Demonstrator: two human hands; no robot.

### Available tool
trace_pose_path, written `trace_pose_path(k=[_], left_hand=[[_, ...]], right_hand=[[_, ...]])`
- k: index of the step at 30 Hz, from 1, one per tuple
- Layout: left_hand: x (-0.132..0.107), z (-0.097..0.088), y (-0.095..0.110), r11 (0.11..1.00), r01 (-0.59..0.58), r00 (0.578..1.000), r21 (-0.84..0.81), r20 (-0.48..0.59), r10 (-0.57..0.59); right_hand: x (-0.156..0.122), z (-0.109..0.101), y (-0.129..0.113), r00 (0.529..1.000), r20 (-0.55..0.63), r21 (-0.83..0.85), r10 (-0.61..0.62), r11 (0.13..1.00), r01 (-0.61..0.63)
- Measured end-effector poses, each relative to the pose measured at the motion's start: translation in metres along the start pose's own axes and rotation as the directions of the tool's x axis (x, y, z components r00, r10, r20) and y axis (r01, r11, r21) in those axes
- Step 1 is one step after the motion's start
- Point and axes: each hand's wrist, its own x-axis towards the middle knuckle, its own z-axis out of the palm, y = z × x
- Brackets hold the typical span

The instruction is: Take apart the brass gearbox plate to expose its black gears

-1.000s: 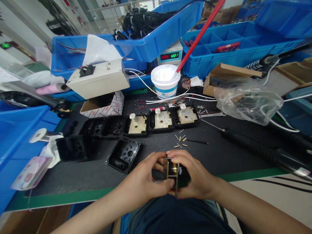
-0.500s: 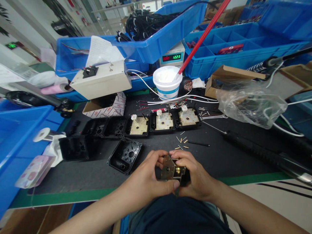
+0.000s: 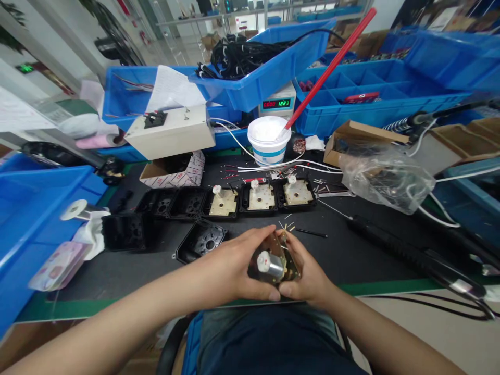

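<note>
Both hands are wrapped round a gear motor assembly point(image 3: 273, 264) at the front edge of the bench. Its silvery motor can with a white end cap points toward me, and metal plates show behind it. My left hand point(image 3: 244, 265) grips the left side, thumb along the bottom. On the right, my right hand point(image 3: 308, 268) closes on the plates, its thumb tip near the left one. An open black housing point(image 3: 199, 242) lies just left of my left hand. Farther back, several black housings stand in a row, some holding a metal plate point(image 3: 261, 199) with a white-capped part.
A black electric screwdriver point(image 3: 406, 255) lies at the right, its bit pointing left. Small pins point(image 3: 287, 226) and a thin black rod point(image 3: 312, 233) lie beyond my hands. Behind the row stands a white tub point(image 3: 269, 148) with a red stick. A blue bin point(image 3: 39, 208) borders the left.
The gear motor assembly has been turned in my hands, so its silver motor now faces me instead of the plate and brass gear. The camera view has shifted slightly.
</note>
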Motion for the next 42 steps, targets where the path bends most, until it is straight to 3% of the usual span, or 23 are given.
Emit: trace_pose_path(k=[5, 11, 19, 27, 35, 42], left_hand=[[0.009, -0.008, 0.013, 0.992, -0.051, 0.997, 0.112, -0.044, 0.056], [0.011, -0.012, 0.024, 0.972, -0.046, 0.998, 0.232, -0.036, 0.056], [0.012, -0.009, 0.018, 0.985, -0.138, 0.983, 0.107, -0.105, 0.149], [0.01, -0.007, 0.016, 0.982, -0.115, 0.989, 0.151, -0.073, 0.127], [0.014, -0.01, 0.016, 0.99, -0.141, 0.99, 0.002, -0.011, 0.141], [0.015, -0.007, 0.01, 0.981, -0.193, 0.98, -0.019, -0.056, 0.191]], right_hand=[[-0.001, 0.002, 0.0, 0.998, -0.063, 0.134, 0.028, 0.991, -0.02], [0.0, -0.001, -0.006, 0.999, 0.04, 0.097, 0.03, 0.995, -0.034], [0.005, 0.002, -0.01, 0.998, -0.065, 0.051, -0.019, 0.998, 0.022], [0.002, -0.004, -0.012, 1.0, 0.02, -0.106, -0.016, 0.994, 0.018], [0.003, -0.007, -0.002, 0.995, -0.094, 0.013, -0.013, 1.0, 0.014], [0.006, -0.006, -0.008, 0.994, -0.106, -0.005, -0.02, 1.0, 0.02]])
